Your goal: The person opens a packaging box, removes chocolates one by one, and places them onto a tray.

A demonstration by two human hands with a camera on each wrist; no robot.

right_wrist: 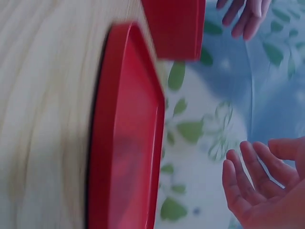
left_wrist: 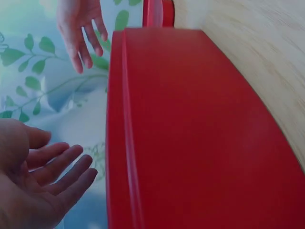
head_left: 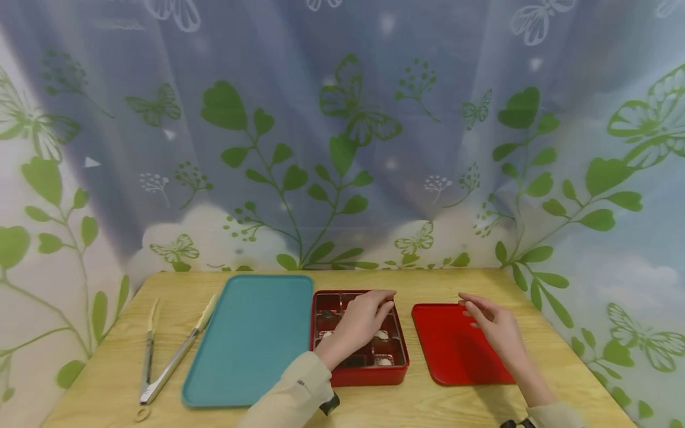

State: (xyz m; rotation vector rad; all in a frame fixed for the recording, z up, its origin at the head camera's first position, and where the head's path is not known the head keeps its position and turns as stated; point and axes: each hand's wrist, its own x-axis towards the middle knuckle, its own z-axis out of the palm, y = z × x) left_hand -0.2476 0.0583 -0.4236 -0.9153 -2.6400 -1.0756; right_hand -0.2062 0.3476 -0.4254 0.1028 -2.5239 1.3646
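A red box (head_left: 371, 375) with a dark interior split into compartments stands at the middle of the table. Above it hovers my left hand (head_left: 360, 321), fingers loosely bent and holding nothing; it hides part of the compartments. Small white pieces (head_left: 384, 361) lie in some front compartments, and a dark piece (head_left: 327, 314) sits in a back left one. To the right lies a shallow red lid or tray (head_left: 441, 351). My right hand (head_left: 497, 333) hangs over its right side, relaxed, touching nothing. In the right wrist view the fingers of the right hand (right_wrist: 269, 186) spread loosely beside the lid.
Left of the box lies a flat teal tray (head_left: 257, 345), its edge close to the box. Metal tongs (head_left: 171, 362) with pale tips rest spread at the table's left. A printed curtain (head_left: 374, 196) hangs behind the wooden table (head_left: 417, 410).
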